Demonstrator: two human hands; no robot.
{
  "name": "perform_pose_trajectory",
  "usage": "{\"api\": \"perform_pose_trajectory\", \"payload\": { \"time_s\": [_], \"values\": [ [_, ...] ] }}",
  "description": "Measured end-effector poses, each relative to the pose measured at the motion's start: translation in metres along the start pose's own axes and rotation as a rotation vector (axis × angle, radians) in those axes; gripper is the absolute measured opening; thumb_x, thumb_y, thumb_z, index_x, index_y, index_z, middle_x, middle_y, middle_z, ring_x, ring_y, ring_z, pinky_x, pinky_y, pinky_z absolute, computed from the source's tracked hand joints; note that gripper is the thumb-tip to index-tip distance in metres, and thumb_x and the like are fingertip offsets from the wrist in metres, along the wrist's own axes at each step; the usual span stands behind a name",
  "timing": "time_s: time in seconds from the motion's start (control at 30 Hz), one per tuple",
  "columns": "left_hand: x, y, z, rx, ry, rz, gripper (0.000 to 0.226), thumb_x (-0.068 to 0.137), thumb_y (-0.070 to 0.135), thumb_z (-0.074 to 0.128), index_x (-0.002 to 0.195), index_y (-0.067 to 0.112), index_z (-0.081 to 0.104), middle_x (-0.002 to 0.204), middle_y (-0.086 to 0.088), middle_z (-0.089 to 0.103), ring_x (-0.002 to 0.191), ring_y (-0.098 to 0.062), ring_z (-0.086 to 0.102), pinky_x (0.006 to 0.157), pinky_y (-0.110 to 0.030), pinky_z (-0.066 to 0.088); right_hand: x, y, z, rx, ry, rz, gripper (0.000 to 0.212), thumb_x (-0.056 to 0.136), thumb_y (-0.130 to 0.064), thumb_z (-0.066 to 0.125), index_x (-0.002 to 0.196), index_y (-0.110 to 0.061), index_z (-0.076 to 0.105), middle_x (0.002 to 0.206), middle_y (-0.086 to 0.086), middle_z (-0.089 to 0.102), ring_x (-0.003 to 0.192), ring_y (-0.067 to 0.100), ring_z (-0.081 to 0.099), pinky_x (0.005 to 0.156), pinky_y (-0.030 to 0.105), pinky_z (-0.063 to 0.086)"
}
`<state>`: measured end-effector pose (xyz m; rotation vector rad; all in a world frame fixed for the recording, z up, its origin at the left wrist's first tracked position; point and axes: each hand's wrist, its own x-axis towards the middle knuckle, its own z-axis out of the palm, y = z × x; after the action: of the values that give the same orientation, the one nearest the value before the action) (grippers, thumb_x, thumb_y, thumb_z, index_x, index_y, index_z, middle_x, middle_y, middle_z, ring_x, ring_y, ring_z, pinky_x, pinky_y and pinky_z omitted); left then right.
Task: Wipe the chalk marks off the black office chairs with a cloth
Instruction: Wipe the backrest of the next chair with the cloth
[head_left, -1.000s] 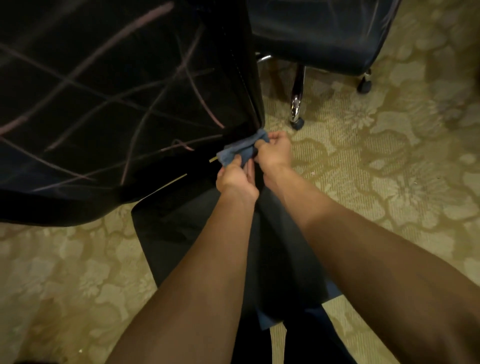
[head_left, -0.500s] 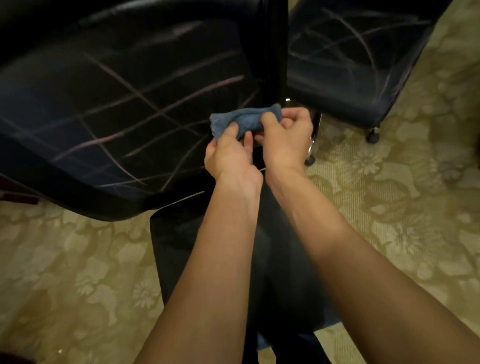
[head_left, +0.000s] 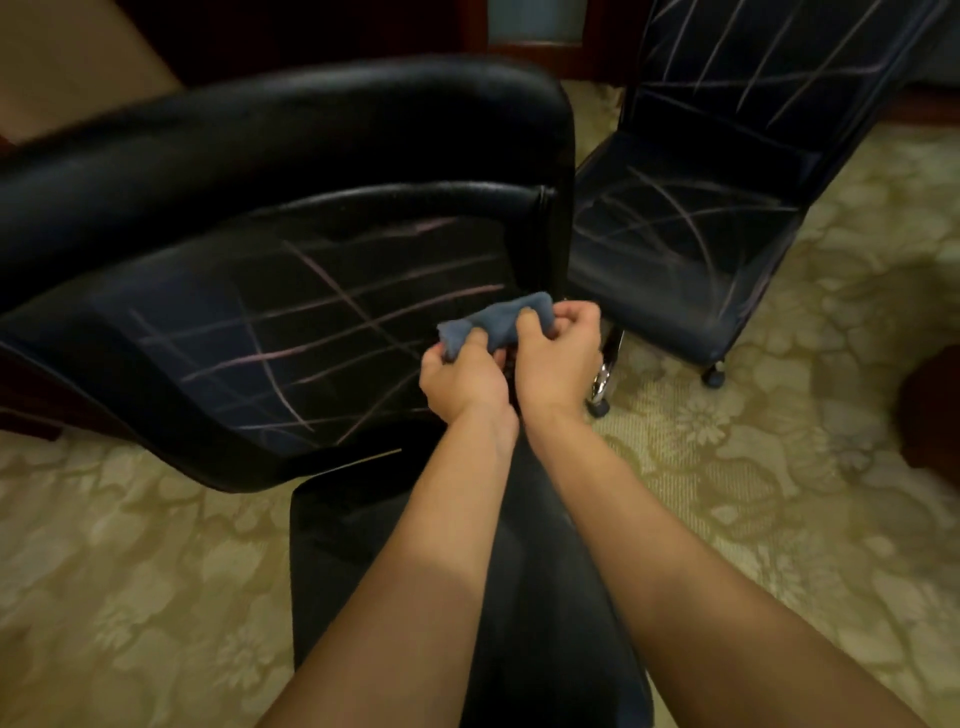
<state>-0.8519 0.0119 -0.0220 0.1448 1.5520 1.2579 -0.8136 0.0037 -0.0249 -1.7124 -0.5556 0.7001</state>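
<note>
— Nearest the camera, what shows?
— Two hands: the left hand (head_left: 462, 376) and right hand (head_left: 558, 358) both clutch one bunched blue cloth (head_left: 496, 322), held over the near chair's seat edge.
— And chairs?
— Two black ones on patterned carpet (head_left: 727, 467): the near chair (head_left: 270, 312), then the far chair (head_left: 701, 218), both crossed with chalk lines.

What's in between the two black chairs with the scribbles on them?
In the head view, the near black padded chair and the far black chair have only a narrow strip of patterned beige carpet between them, plus the near chair's black armrest.
</note>
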Motion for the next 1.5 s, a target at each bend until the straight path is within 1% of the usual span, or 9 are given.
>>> {"api": "perform_pose_trajectory", "payload": {
  "time_s": [0.3,0.47,0.57,0.7,0.93,1.03,1.1,1.33,1.5],
  "values": [
    [-0.028,0.105,0.038,-0.033,-0.193,0.456,0.014,0.088,0.008,0.073,0.092,0.019,0.065,0.097,-0.005,0.072,0.088,-0.017,0.074,0.078,-0.037,0.063,0.03,-0.113,0.013,-0.003,-0.099,-0.414,0.02,0.092,-0.019,0.065,0.105,-0.013,0.05,0.086,-0.005,0.061,0.08,0.0,0.059,0.071,0.018,0.049],
    [-0.003,0.066,0.021,0.304,-0.078,0.596,0.023,0.08,0.01,0.075,0.074,0.026,0.059,0.084,-0.001,0.069,0.083,-0.019,0.069,0.073,-0.034,0.059,0.025,-0.065,0.008,-0.114,-0.137,-0.378,0.019,0.089,-0.014,0.063,0.1,-0.016,0.047,0.087,-0.002,0.06,0.079,0.008,0.062,0.069,0.037,0.055],
    [0.016,0.013,-0.007,0.524,0.037,0.41,0.016,0.08,0.013,0.075,0.076,0.02,0.061,0.086,-0.005,0.069,0.087,-0.026,0.068,0.072,-0.03,0.053,0.013,-0.015,-0.002,-0.282,-0.235,-0.259,0.021,0.087,-0.013,0.065,0.096,-0.018,0.046,0.088,0.003,0.062,0.08,0.022,0.065,0.068,0.043,0.057],
    [0.031,-0.03,-0.031,0.458,0.066,0.106,0.016,0.083,0.008,0.074,0.077,0.016,0.063,0.091,-0.012,0.071,0.077,-0.021,0.071,0.061,-0.03,0.059,0.006,0.033,-0.019,-0.403,-0.309,-0.064,0.018,0.089,-0.006,0.065,0.09,-0.013,0.048,0.081,0.0,0.057,0.074,0.017,0.059,0.053,0.007,0.042],
    [0.006,0.042,-0.001,0.155,-0.057,0.443,0.009,0.087,0.021,0.073,0.084,0.022,0.066,0.09,-0.005,0.072,0.079,-0.015,0.072,0.072,-0.036,0.062,0.018,-0.047,-0.002,-0.145,-0.194,-0.263,0.017,0.087,-0.023,0.068,0.098,-0.021,0.055,0.087,0.003,0.068,0.082,0.018,0.068,0.073,0.041,0.059],
    [-0.011,0.093,0.013,0.095,-0.11,0.566,0.008,0.091,0.018,0.07,0.096,0.013,0.067,0.093,-0.004,0.071,0.069,-0.003,0.069,0.059,-0.017,0.055,0.025,-0.107,0.011,-0.13,-0.192,-0.416,0.016,0.086,-0.026,0.067,0.091,-0.027,0.052,0.084,0.0,0.067,0.081,0.018,0.067,0.074,0.039,0.058],
    [-0.014,0.118,0.015,0.101,-0.136,0.61,0.008,0.093,0.017,0.068,0.099,0.012,0.065,0.095,-0.006,0.072,0.071,-0.006,0.072,0.061,-0.021,0.058,0.026,-0.129,0.018,-0.141,-0.21,-0.439,0.017,0.088,-0.023,0.068,0.089,-0.026,0.051,0.081,-0.003,0.065,0.075,0.013,0.066,0.068,0.033,0.058],
    [0.02,0.087,-0.005,0.287,-0.094,0.53,0.008,0.088,0.021,0.071,0.083,0.021,0.065,0.089,-0.006,0.07,0.075,-0.023,0.074,0.063,-0.038,0.063,0.013,-0.078,0.023,-0.237,-0.205,-0.467,0.013,0.091,-0.018,0.064,0.097,-0.015,0.054,0.081,-0.005,0.06,0.073,0.008,0.059,0.064,0.021,0.048],
    [0.039,0.003,-0.048,0.707,0.02,0.201,0.029,0.08,0.044,0.068,0.08,0.015,0.066,0.075,-0.002,0.07,0.066,-0.019,0.068,0.063,-0.038,0.06,0.004,0.027,0.0,-0.379,-0.3,-0.041,0.014,0.085,-0.013,0.067,0.087,-0.015,0.054,0.083,0.004,0.064,0.08,0.023,0.064,0.072,0.036,0.054]
  ]
}}
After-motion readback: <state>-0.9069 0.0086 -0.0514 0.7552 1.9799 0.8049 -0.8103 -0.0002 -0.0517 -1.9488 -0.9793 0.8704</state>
